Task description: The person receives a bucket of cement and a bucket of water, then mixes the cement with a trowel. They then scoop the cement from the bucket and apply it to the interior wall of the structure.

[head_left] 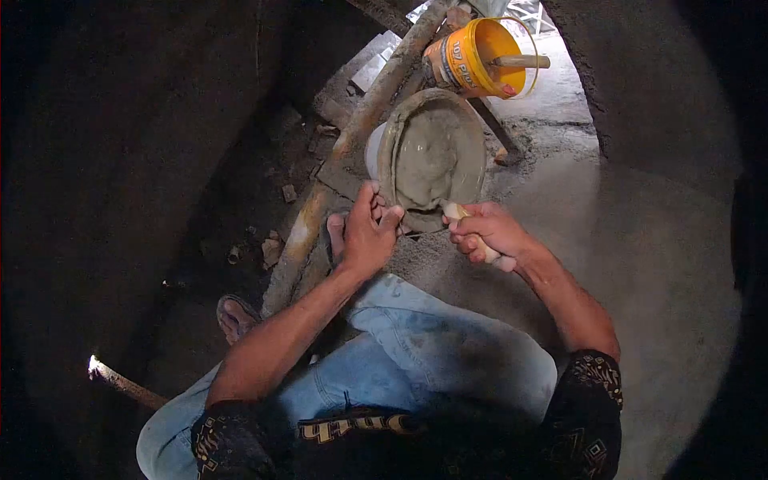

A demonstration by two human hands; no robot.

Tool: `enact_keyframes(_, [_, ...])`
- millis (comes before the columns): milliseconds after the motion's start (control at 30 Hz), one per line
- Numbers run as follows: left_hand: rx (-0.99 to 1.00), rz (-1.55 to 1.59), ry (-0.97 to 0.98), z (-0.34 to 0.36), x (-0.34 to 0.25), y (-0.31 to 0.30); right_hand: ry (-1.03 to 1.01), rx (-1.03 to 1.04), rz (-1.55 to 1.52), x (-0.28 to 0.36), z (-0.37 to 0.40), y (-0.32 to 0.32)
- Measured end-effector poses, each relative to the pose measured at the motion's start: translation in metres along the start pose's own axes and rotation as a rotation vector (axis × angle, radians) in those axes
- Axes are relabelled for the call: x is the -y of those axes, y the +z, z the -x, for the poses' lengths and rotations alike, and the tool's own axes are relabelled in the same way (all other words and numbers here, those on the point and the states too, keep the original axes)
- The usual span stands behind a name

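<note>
A mortar-caked bucket stands in front of me, its pale side showing at the left. Wet grey mortar fills the part I can see into. My left hand grips its near left rim, thumb and fingers closed on the edge. In my right hand is a trowel, held by its light handle at the near right rim. The trowel's blade is mostly hidden in the mortar.
A yellow bucket with a wooden handle sticking out lies tilted beyond. A dirty pole runs along the left, beside rubble. Dark walls close in on both sides; grey floor extends to the right.
</note>
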State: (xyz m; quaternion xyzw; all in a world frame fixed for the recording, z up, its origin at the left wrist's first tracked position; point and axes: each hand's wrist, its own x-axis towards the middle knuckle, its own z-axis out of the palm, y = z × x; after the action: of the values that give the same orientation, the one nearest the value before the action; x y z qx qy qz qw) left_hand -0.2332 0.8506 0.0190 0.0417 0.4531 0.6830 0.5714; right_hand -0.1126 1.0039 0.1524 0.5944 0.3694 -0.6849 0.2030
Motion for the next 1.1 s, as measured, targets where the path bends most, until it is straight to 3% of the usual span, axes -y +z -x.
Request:
enact_keyframes(67, [0.043, -0.05, 0.066, -0.002, 0.003, -0.004, 0.016, 0.075, -0.261, -0.004, 0.0, 0.0])
enact_keyframes(400, [0.031, -0.075, 0.082, -0.003, 0.008, -0.008, -0.027, 0.131, -0.506, 0.003, 0.043, -0.009])
enact_keyframes(467, [0.025, -0.099, 0.057, -0.003, 0.005, -0.007, -0.004, 0.201, -0.758, 0.004, 0.052, -0.019])
enact_keyframes(700, [0.017, -0.196, 0.209, -0.008, 0.02, -0.012, 0.0, 0.115, -0.749, 0.027, 0.083, -0.037])
enact_keyframes(800, [0.012, -0.138, 0.158, -0.007, 0.018, -0.012, 0.025, 0.022, -0.584, 0.043, 0.081, -0.04])
enact_keyframes(867, [-0.015, -0.402, 0.177, -0.004, 0.007, -0.014, 0.063, -0.154, -0.08, 0.059, 0.073, -0.039])
enact_keyframes(900, [-0.017, -0.402, 0.174, -0.002, 0.001, -0.011, 0.066, -0.153, -0.079, 0.065, 0.069, -0.034])
enact_keyframes(967, [-0.014, -0.294, 0.099, 0.001, -0.008, -0.006, 0.052, -0.369, 0.543, 0.076, 0.061, -0.021])
enact_keyframes(1000, [-0.013, -0.292, 0.097, -0.002, -0.002, -0.007, 0.054, -0.37, 0.543, 0.08, 0.056, -0.021])
enact_keyframes(1067, [-0.002, -0.311, 0.161, -0.008, 0.014, -0.012, 0.038, -0.358, 0.932, 0.084, 0.046, -0.024])
enact_keyframes(1100, [-0.003, -0.309, 0.158, -0.005, 0.009, -0.01, 0.041, -0.357, 0.933, 0.078, 0.036, -0.036])
